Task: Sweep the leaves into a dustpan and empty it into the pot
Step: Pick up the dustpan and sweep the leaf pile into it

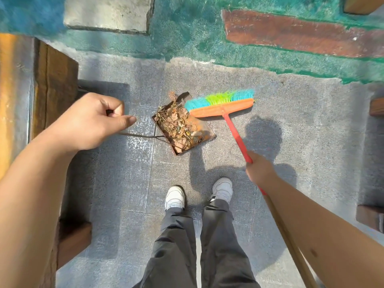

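A rusty metal dustpan (204,132) sits on the grey paved ground ahead of my feet, filled with dry brown leaves (178,126) and twigs. Its thin dark handle (141,135) runs left and up to my left hand (91,121), which grips the handle's top end in a fist. A broom with an orange head (223,108) and blue and green bristles rests on the ground at the pan's far right corner. My right hand (259,169) grips the broom's red stick (235,136). No pot is in view.
A dark wooden bench or planter edge (56,84) runs along the left. Wooden pieces (374,215) stand at the right edge. Green-painted ground (207,42) with a grey slab and a brown strip lies ahead. My white shoes (175,197) stand just behind the pan.
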`<state>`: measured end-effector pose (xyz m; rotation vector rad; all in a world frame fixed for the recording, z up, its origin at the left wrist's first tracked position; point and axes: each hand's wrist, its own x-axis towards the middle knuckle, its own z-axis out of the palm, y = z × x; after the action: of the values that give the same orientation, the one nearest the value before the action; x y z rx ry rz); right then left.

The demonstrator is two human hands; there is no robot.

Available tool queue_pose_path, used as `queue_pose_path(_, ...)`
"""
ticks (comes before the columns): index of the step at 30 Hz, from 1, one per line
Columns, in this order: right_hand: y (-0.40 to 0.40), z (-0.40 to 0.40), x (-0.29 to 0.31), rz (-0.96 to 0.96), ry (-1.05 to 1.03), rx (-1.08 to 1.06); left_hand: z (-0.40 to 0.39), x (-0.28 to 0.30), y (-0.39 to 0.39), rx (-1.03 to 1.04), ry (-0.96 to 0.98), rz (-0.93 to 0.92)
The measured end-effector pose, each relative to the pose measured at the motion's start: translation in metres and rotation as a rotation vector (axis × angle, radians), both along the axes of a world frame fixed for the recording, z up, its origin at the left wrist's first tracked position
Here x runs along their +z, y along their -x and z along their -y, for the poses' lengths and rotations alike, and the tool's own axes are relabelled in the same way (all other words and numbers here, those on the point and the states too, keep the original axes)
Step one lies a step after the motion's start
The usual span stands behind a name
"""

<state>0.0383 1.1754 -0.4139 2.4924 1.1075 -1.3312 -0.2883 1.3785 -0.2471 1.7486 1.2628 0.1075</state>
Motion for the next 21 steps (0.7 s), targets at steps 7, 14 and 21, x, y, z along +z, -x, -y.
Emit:
queue_pose_path(7, -0.046, 0.047, 0.021, 0.010, -0.003, -0.285, 0.001, 0.013, -0.013, -0.055, -0.010, -0.016)
queue_pose_path(14, -0.118, 0.055, 0.028, 0.009, -0.056, -0.639, -0.003, 0.023, -0.052, -0.148, -0.041, -0.017)
queue_pose_path(21, -0.197, 0.033, 0.018, 0.021, -0.067, -0.849, -0.009, 0.027, -0.107, -0.212, -0.110, -0.006)
